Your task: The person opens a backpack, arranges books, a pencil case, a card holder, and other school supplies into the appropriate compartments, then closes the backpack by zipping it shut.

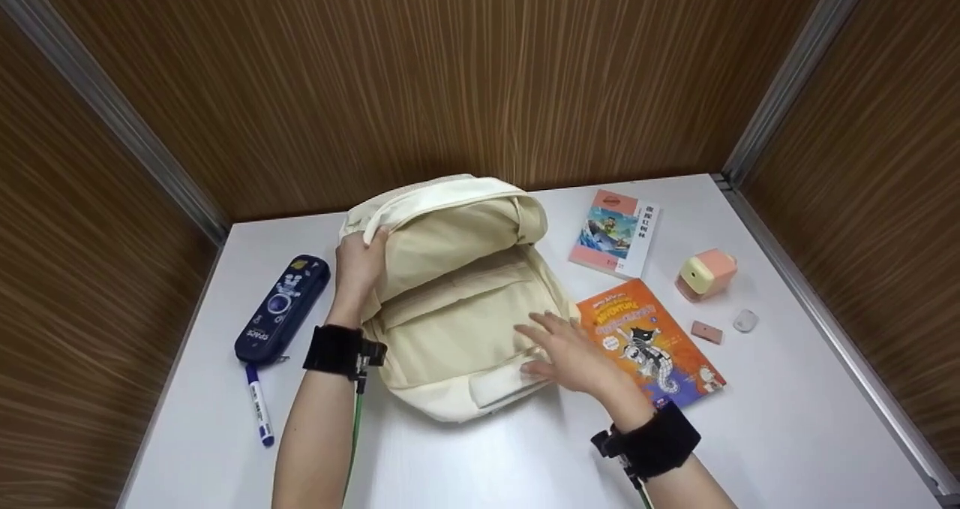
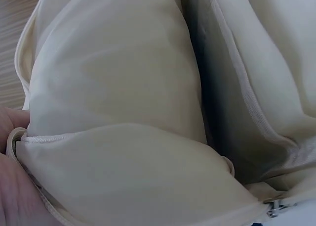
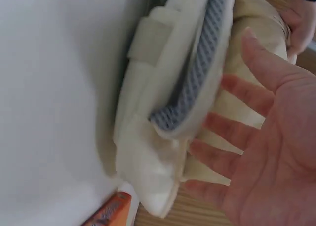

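Note:
A cream backpack (image 1: 465, 336) lies unzipped on the table, its main compartment gaping and an inner pocket showing. My left hand (image 1: 361, 265) grips the edge of the raised front flap (image 1: 457, 242) at its left side; in the left wrist view the thumb and fingers pinch that edge beside the zipper. Over the backpack's right lower edge hovers my right hand (image 1: 566, 351), fingers spread and holding nothing. The right wrist view shows its palm beside a strap with blue-grey mesh (image 3: 197, 67). An orange comic book (image 1: 645, 344) lies just right of this hand, partly covered by the wrist.
Left of the backpack are a navy pencil case (image 1: 283, 310) and a blue-capped marker (image 1: 259, 406). To the right lie a pink-and-white book (image 1: 613, 233), a pink-and-yellow pencil sharpener (image 1: 706, 275), a small pinkish block (image 1: 706, 332) and a small clear-grey item (image 1: 745, 320). Wood-patterned panels enclose the table.

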Motion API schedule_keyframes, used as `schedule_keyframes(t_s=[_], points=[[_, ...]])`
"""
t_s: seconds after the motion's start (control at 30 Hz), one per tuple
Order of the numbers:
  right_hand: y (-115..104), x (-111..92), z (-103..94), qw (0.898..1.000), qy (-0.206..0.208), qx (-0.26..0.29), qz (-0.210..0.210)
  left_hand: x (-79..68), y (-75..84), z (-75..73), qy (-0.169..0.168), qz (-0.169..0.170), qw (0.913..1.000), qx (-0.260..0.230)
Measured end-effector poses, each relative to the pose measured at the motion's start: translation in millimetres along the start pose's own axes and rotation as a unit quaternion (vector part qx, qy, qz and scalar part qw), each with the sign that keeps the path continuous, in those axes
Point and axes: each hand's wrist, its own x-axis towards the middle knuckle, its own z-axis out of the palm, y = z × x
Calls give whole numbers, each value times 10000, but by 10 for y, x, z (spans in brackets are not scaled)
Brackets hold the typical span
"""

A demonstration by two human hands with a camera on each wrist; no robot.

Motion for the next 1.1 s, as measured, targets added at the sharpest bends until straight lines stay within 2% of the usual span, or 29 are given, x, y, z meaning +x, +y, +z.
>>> schedule_keyframes(t_s=[0.1, 0.2, 0.37, 0.47, 0.57, 0.67, 0.93, 1.1], points=[[184, -59, -132, 9972, 179, -83, 717, -6, -36, 4, 29, 9, 10000, -27], [439, -154, -209, 9869, 34, -241, 1597, -18, -58, 8, 3, 30, 10000, -63], [852, -337, -228, 9529, -474, -63, 2994, -59, -64, 24, -51, 98, 9999, 57], [999, -399, -228, 9358, -580, 218, 3471, -78, -72, 25, -51, 128, 9998, 112], [1057, -398, -230, 9276, -565, 363, 3674, -89, -78, 19, -66, 140, 9998, 81], [1070, -377, -216, 9257, -544, 399, 3722, -101, -86, 18, -99, 157, 9998, 14], [1080, -341, -121, 9388, -108, 338, 3427, -115, -121, 29, -14, 309, 9994, 131], [1111, -461, -208, 9379, -72, 534, 3428, -131, -127, 33, -30, 244, 9996, 141]])
